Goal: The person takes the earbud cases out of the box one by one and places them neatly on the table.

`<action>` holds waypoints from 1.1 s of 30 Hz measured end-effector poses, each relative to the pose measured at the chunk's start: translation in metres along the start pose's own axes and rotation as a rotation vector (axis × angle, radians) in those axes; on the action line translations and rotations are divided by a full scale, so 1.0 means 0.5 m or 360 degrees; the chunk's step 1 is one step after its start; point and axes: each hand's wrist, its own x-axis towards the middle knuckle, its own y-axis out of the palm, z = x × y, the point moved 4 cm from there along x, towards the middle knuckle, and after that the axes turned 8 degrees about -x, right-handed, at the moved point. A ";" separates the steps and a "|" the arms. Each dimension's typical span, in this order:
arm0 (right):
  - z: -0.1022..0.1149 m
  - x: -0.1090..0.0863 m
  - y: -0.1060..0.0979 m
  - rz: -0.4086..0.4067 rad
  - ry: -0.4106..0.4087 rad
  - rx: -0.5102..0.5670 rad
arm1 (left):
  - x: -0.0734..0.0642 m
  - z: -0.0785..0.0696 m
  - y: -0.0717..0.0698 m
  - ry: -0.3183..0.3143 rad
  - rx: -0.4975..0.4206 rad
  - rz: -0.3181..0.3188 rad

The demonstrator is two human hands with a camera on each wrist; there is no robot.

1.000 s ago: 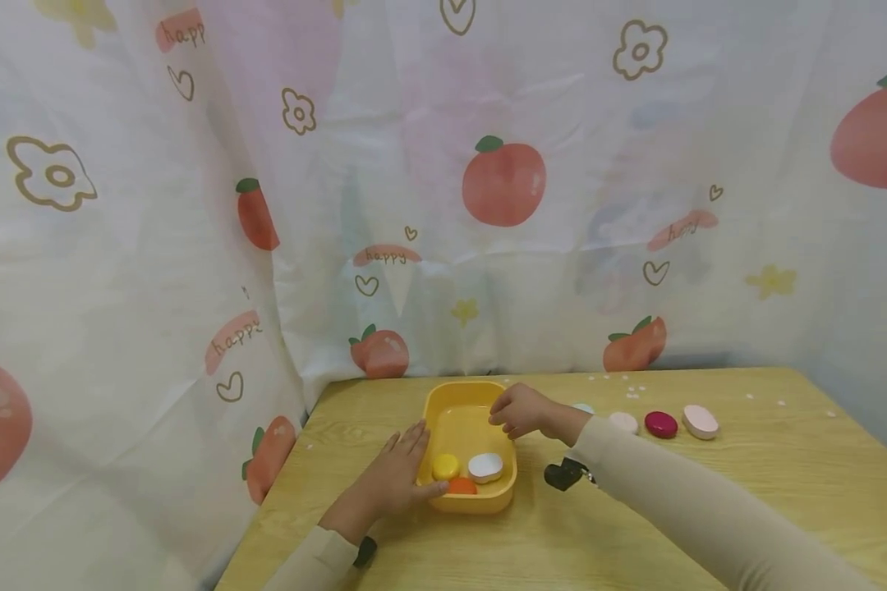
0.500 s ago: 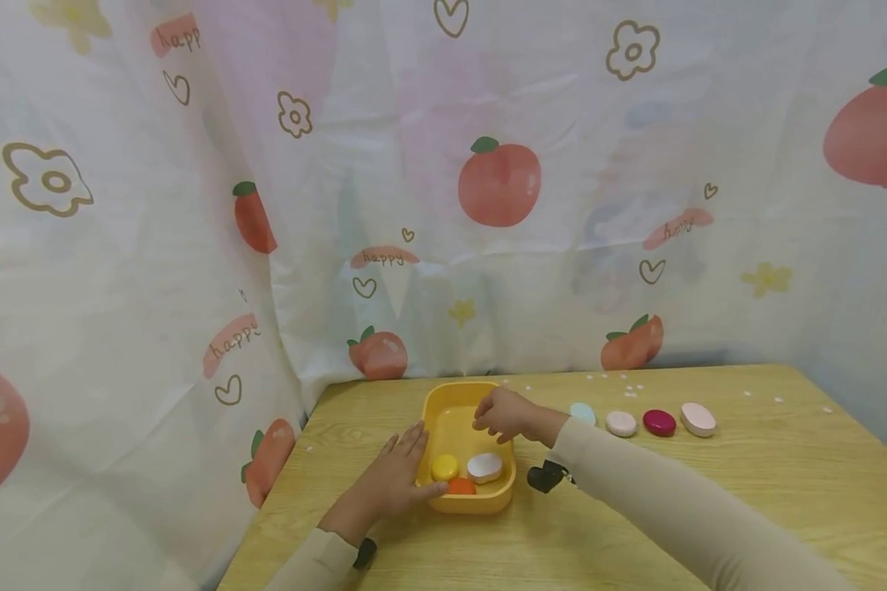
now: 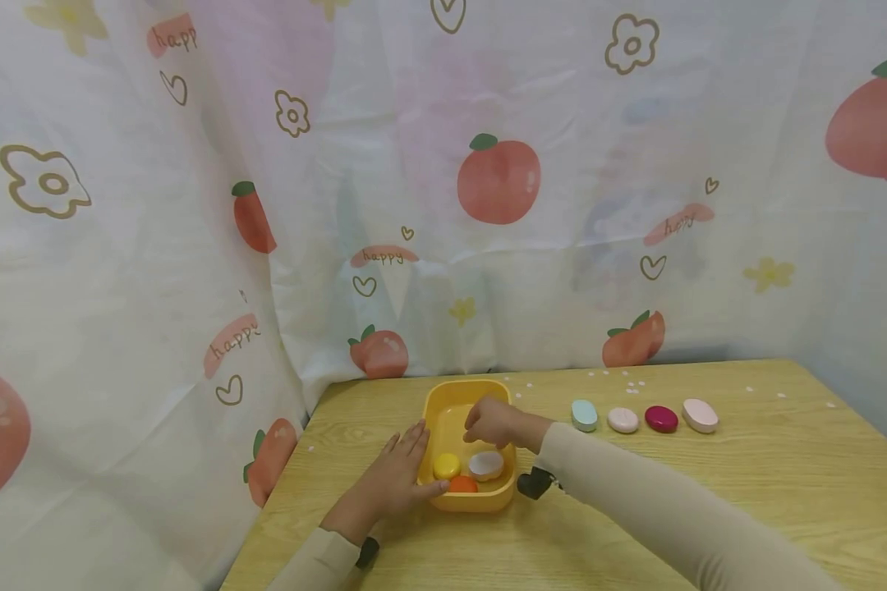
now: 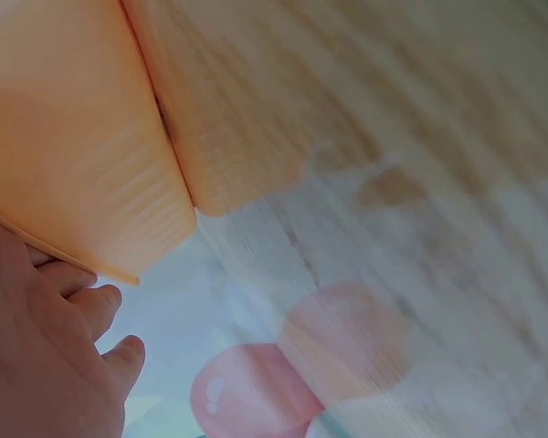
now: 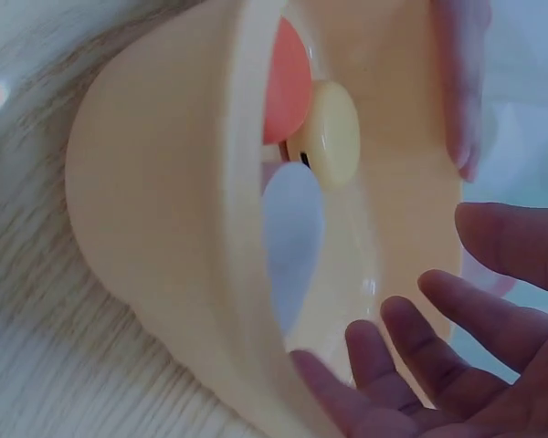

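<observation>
A yellow plastic box point(image 3: 473, 502) with rounded corners stands on the wooden table. My left hand point(image 3: 390, 478) rests along its left rim, fingers extended and thumb near the front corner; the left wrist view shows this hand point(image 4: 50, 338) against the rim. Above the box's inside hovers my right hand point(image 3: 494, 421). In the right wrist view that hand point(image 5: 457, 356) has loosely bent, spread fingers with nothing between them. Lying in the box's near end are a yellow rounded piece point(image 3: 447, 466), a white oval piece point(image 3: 486, 465) and an orange piece point(image 3: 463, 484), partly hidden by the near wall.
Right of the box, a row holds a pale blue oval piece point(image 3: 584, 415), a pale pink one point(image 3: 623, 420), a dark red one point(image 3: 661, 419) and a larger pale pink one point(image 3: 700, 415). Small white flecks dot the table's back. A printed curtain point(image 3: 547, 271) hangs behind.
My right hand has moved left from the box's right rim to over its inside. The pale blue piece has come into full view. The left hand and the pieces have stayed put.
</observation>
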 end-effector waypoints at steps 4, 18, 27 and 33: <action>0.007 0.002 0.010 0.0043 0.0024 -0.0082 | -0.001 -0.001 -0.002 0.0003 -0.0002 0.0000; 0.032 0.004 0.035 0.0146 0.0034 -0.0486 | 0.001 0.002 -0.001 0.0015 0.0018 -0.0014; 0.034 0.000 0.063 0.0235 0.0030 -0.0714 | 0.000 0.005 0.004 0.0009 -0.0013 -0.0013; 0.023 -0.004 0.075 0.0266 0.0039 -0.0853 | 0.000 0.003 0.002 0.0001 -0.0026 -0.0005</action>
